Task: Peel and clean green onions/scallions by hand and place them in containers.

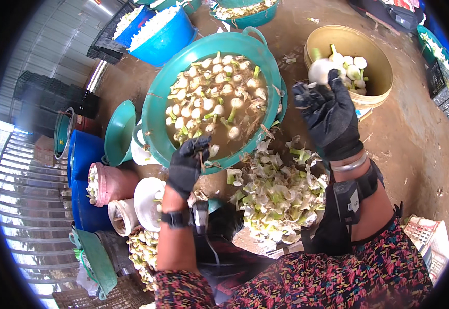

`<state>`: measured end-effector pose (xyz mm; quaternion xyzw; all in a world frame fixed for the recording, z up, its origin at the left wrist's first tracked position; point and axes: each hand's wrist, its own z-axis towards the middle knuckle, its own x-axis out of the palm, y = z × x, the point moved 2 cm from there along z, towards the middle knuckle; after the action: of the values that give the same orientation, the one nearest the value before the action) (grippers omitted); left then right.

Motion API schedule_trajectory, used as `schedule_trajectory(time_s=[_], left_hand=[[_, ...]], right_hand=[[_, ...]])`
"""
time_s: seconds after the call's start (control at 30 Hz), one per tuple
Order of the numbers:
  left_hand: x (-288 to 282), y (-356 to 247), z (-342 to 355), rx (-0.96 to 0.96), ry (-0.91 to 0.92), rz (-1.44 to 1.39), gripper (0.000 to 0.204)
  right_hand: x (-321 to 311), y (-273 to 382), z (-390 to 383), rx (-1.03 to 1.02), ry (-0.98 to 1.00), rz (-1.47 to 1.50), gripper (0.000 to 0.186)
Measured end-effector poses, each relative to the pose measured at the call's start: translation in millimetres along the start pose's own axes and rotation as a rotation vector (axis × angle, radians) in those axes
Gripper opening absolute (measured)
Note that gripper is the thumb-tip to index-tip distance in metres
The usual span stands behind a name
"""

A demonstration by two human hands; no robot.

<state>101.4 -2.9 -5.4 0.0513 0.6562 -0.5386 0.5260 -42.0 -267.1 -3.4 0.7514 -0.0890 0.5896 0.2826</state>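
My right hand (330,116), in a black glove, is raised at the near side of a yellow bucket (314,49), its fingers apart. Just past its fingertips is a blurred white bulb (318,72), seemingly in the air. More peeled white bulbs (358,64) with short green stems, like onions or fresh garlic, lie in the bucket. Over the near rim of a big green tub (155,98), my gloved left hand (187,164) is closed; a thin pale strip shows at its fingers, too small to name. Many stemmed bulbs (204,103) float in the tub's brownish water.
A heap of pale and green peelings (283,198) lies between my arms. Blue tubs (165,38) full of white pieces stand at the far left. A pink bucket (113,183) and a white bucket (149,203) are on my left. A white crate (428,234) stands at the near right.
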Motion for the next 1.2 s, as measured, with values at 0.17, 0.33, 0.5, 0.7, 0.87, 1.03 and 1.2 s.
schedule_trajectory(time_s=[0.17,0.33,0.5,0.7,0.87,1.03,1.2], left_hand=[[24.6,29.1,67.5,-0.163,0.291,0.071,0.037],[72.0,45.4,110.4,-0.232,0.708,0.798,0.063],[83.2,97.2,123.1,-0.327,0.649,0.847,0.054],[38.1,79.6,76.3,0.304,0.691,0.853,0.031],[20.1,-22.2,9.4,-0.176,0.177,-0.287,0.028],[35.1,-30.9,-43.7,-0.332,-0.113,-1.196,0.039],[36.2,-38.4,-42.9,-0.281,-0.193,-0.434,0.029]], right_hand=[[-26.7,-10.8,-9.8,-0.014,0.294,-0.566,0.018],[-8.2,-25.1,-15.3,0.08,-0.042,-0.541,0.023],[-12.1,-25.5,-6.6,0.181,-0.02,-0.584,0.029],[-9.8,-54.1,-7.8,0.115,0.126,-0.867,0.035],[-20.4,-95.2,-22.1,-0.275,0.552,-1.267,0.062],[-3.0,-106.6,-43.4,0.148,0.444,-0.924,0.057],[0.3,-111.9,-50.2,-0.229,0.543,-1.086,0.055]])
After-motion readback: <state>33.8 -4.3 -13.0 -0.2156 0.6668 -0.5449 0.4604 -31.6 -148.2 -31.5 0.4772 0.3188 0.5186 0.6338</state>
